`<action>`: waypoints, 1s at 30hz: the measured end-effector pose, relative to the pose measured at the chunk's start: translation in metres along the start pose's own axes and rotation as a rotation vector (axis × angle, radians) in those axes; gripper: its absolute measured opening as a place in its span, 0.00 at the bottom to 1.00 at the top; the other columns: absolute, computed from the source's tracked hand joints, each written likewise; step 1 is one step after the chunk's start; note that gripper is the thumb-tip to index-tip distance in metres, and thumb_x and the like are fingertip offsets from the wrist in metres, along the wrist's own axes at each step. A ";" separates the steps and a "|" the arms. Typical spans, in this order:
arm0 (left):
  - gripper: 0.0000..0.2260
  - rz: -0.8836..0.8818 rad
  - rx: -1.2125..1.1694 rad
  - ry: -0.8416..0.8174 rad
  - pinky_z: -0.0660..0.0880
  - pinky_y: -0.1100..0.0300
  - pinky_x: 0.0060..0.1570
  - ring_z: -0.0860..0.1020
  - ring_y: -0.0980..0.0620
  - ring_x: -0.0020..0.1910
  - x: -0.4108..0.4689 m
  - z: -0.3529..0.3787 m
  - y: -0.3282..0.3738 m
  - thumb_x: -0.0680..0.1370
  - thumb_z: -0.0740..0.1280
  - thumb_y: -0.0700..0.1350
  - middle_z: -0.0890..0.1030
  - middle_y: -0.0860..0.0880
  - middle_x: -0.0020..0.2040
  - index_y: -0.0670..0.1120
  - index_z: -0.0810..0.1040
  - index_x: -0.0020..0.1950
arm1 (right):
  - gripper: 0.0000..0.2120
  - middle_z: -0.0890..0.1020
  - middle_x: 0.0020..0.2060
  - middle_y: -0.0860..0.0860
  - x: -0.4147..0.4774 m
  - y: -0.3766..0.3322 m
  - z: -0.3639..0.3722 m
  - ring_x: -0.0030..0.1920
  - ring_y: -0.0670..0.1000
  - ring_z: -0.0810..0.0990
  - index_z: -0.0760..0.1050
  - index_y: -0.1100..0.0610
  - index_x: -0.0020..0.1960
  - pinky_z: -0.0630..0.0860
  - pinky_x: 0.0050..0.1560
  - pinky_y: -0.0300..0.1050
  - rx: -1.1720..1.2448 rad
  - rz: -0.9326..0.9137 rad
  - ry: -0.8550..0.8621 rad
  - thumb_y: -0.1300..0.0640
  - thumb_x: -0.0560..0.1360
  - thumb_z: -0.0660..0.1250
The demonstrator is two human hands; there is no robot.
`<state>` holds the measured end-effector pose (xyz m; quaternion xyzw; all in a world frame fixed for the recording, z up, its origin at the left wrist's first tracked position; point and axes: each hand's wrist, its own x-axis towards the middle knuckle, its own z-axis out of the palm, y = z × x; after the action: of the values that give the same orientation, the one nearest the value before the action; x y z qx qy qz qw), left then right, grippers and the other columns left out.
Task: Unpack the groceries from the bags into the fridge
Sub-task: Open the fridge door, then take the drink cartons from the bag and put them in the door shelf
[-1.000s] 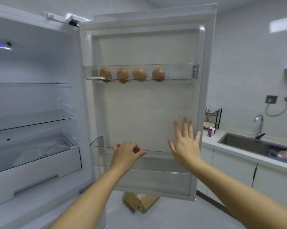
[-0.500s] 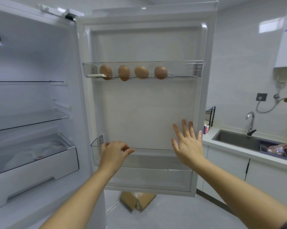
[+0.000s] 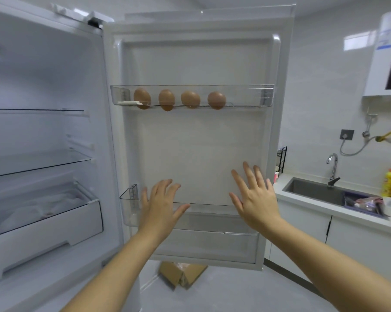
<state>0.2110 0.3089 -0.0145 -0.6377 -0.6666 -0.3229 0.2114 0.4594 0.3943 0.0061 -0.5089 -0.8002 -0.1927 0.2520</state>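
Your left hand point(image 3: 162, 206) is spread wide, fingers straight and apart, gripping nothing. It hangs in front of the clear lower door bin point(image 3: 131, 208); from this angle it is hard to tell whether the palm touches the bin's rim. Your right hand point(image 3: 255, 199) is just as open and also holds nothing, its palm facing the inner panel of the fridge door point(image 3: 190, 143), level with the left hand and to its right.

Below the lower bin sits a frosted bottom door bin point(image 3: 208, 246). Higher up, the clear upper door bin point(image 3: 248, 95) holds four brown eggs point(image 3: 190, 99) in a row along its left half.

The fridge point(image 3: 43, 64) stands open to your left. It has glass shelves point(image 3: 39, 161), and under them a crisper drawer point(image 3: 43, 224) with something pale and crumpled inside.

On the floor under the door lies a cardboard box point(image 3: 178, 275). To your right, the counter has a sink point(image 3: 314, 190) with a tap point(image 3: 332, 165). A dark blue tray point(image 3: 350, 199) of wrapped goods rests at the sink's right end, and a yellow bottle point(image 3: 388, 183) stands behind it.
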 end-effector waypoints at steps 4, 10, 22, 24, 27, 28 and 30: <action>0.30 0.067 0.118 0.041 0.60 0.33 0.67 0.65 0.41 0.73 0.000 -0.008 0.027 0.76 0.51 0.66 0.67 0.44 0.73 0.50 0.64 0.73 | 0.30 0.56 0.78 0.55 -0.007 0.005 -0.009 0.77 0.63 0.56 0.60 0.48 0.77 0.60 0.68 0.73 -0.047 -0.054 0.069 0.37 0.79 0.47; 0.32 0.115 0.087 0.122 0.53 0.33 0.71 0.57 0.41 0.77 -0.007 -0.019 0.079 0.77 0.51 0.66 0.61 0.44 0.77 0.50 0.59 0.77 | 0.31 0.46 0.80 0.52 -0.031 0.023 -0.027 0.78 0.62 0.45 0.50 0.45 0.79 0.54 0.67 0.75 0.034 0.006 0.167 0.36 0.79 0.47; 0.33 0.235 -0.135 0.003 0.56 0.29 0.68 0.57 0.39 0.77 -0.039 0.029 0.243 0.76 0.51 0.65 0.61 0.41 0.77 0.49 0.60 0.76 | 0.32 0.44 0.80 0.52 -0.165 0.156 -0.059 0.79 0.59 0.43 0.48 0.45 0.79 0.52 0.69 0.74 -0.105 0.306 0.096 0.35 0.78 0.46; 0.33 0.272 -0.188 -0.031 0.56 0.29 0.68 0.57 0.39 0.76 -0.048 0.040 0.284 0.76 0.51 0.65 0.61 0.41 0.77 0.49 0.60 0.76 | 0.32 0.45 0.80 0.52 -0.191 0.184 -0.071 0.79 0.59 0.43 0.48 0.45 0.79 0.52 0.69 0.74 -0.144 0.345 0.078 0.35 0.78 0.47; 0.33 0.356 -0.247 -0.082 0.56 0.29 0.68 0.56 0.39 0.77 -0.069 0.051 0.351 0.76 0.51 0.66 0.60 0.42 0.77 0.49 0.60 0.76 | 0.33 0.44 0.80 0.52 -0.234 0.230 -0.093 0.79 0.59 0.42 0.48 0.45 0.79 0.53 0.69 0.75 -0.206 0.421 0.046 0.35 0.78 0.47; 0.33 0.375 -0.266 -0.095 0.56 0.29 0.68 0.56 0.39 0.77 -0.076 0.054 0.373 0.76 0.51 0.66 0.60 0.41 0.77 0.49 0.60 0.76 | 0.33 0.44 0.80 0.52 -0.249 0.245 -0.100 0.79 0.59 0.43 0.48 0.45 0.79 0.53 0.69 0.75 -0.224 0.445 0.037 0.35 0.78 0.47; 0.33 0.396 -0.313 -0.123 0.57 0.30 0.68 0.56 0.39 0.77 -0.093 0.059 0.413 0.77 0.51 0.67 0.60 0.42 0.77 0.49 0.60 0.76 | 0.33 0.46 0.80 0.53 -0.281 0.272 -0.114 0.79 0.60 0.44 0.49 0.46 0.79 0.53 0.68 0.74 -0.268 0.497 0.020 0.35 0.77 0.46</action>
<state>0.6349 0.2752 -0.0541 -0.7992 -0.4822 -0.3352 0.1283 0.8310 0.2392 -0.0574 -0.7165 -0.6158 -0.2340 0.2297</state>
